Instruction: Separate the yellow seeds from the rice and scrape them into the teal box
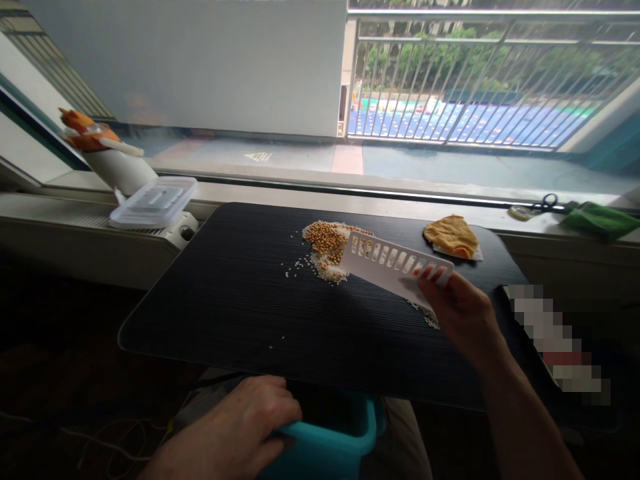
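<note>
My right hand (463,313) grips one end of a flat white plastic piece with a row of slots (385,270), tilted over the dark table. Its far end reaches a pile of yellow beans (323,238) mixed with white rice (333,270). Some rice grains lie scattered to the left of the pile, and more rice (429,317) shows beneath the piece near my right hand. Below the table's front edge, my left hand (267,417) is closed over the rim of a turquoise bin (330,437). The inside of the bin is dark, so its contents are hidden.
The black table (240,287) stands against a window sill. A folded tan cloth (451,237) lies at its back right. A clear plastic lid (155,202) rests on the radiator at left, beside a white cylinder (120,170). Scissors (547,202) and a green cloth (603,220) are on the sill.
</note>
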`<state>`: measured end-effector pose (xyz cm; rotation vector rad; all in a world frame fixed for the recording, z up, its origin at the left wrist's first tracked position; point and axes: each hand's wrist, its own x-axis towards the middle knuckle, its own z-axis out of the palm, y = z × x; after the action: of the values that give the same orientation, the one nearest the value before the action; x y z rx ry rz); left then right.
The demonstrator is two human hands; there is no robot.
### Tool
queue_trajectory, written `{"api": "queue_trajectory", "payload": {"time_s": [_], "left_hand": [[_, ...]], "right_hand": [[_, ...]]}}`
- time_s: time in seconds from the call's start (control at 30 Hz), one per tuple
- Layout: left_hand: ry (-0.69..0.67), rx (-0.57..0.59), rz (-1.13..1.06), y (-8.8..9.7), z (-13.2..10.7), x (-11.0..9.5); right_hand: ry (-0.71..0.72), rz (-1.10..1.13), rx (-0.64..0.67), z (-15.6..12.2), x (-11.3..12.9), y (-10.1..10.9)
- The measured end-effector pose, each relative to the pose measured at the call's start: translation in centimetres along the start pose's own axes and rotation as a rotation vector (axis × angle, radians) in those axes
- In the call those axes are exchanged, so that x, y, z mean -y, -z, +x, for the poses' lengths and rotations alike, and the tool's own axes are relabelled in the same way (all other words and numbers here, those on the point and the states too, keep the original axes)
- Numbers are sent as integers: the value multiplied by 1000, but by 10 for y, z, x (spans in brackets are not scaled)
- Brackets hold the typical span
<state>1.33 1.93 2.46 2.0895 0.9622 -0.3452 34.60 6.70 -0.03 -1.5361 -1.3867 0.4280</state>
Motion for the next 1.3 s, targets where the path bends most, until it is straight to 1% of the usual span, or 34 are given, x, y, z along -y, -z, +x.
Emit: {"api": "queue_trajectory", "payload": {"time_s": [0.2, 0.33, 0.6, 0.73, 0.8, 0.97, 1.07, 1.2, 1.3], "left_hand": [[3, -7, -9, 0, 1, -1], [3, -20, -15, 1, 1, -2], [-15, -29, 14, 2, 1, -3], [-9, -17, 32, 1, 0, -3], [-4, -15, 35, 0, 0, -3], [-7, -13, 37, -1, 0, -1], [-10, -13, 45, -1, 0, -3], [-27, -7, 39, -2, -3, -9], [-49, 4, 44, -4, -11, -17]], "right_hand": [[-42, 35, 33, -9, -10, 12], [-58, 64, 8, -9, -12, 15], [-66, 112, 19, -2, -13, 1], [-77, 140, 59, 0, -10, -2], [-76, 169, 70, -1, -11, 1], [-117, 149, 12, -4, -17, 13], [-135, 152, 18, -7, -18, 15], [-127, 161, 61, -11, -14, 18], [-125, 147, 33, -15, -10, 22]]}}
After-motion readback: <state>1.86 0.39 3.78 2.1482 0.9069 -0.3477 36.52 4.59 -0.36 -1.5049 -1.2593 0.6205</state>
